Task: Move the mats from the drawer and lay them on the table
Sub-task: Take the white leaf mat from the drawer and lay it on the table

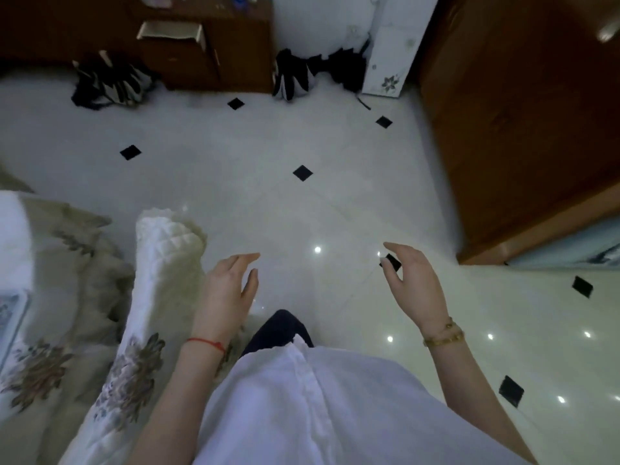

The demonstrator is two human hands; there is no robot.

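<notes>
My left hand [231,286] and my right hand [414,280] hang in front of me above the tiled floor, fingers relaxed and holding nothing. At the far back left a brown wooden cabinet [214,58] has one drawer [171,31] pulled open, pale inside; I cannot make out what lies in it. No mat is plainly visible. The hands are far from the drawer.
A bed with a quilted white cover and floral bedding [157,263] fills the left. A large brown wardrobe [523,112] stands on the right. Black-and-white bags [107,82] and dark items [295,75] lie on the white floor [302,203] near the cabinet.
</notes>
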